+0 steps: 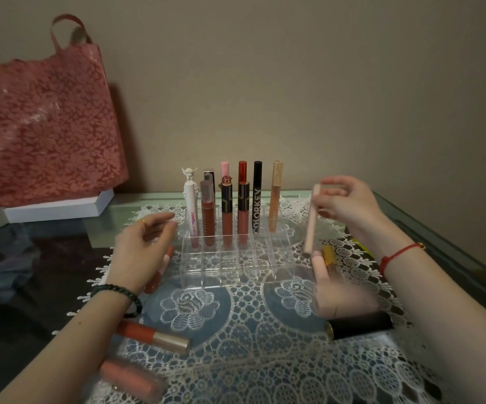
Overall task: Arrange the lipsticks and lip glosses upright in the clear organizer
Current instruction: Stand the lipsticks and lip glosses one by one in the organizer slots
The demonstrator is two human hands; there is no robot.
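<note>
Nine tubes point(257, 196), I think, stand upright along the clear organizer point(236, 272)'s far edge; the right hand point(349, 202) pinches one pale tube point(311, 223), the left hand point(142, 246) hangs relaxed.

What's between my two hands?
In the head view, the clear organizer, with upright tubes in its back rows, sits between left hand and right hand.

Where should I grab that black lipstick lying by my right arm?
Pinch the black lipstick at mid-barrel from above, thumb on the near side, fingers on the far side. It lies flat on the lace mat, running left to right, gold end leftward, so its long sides are exposed.
</note>
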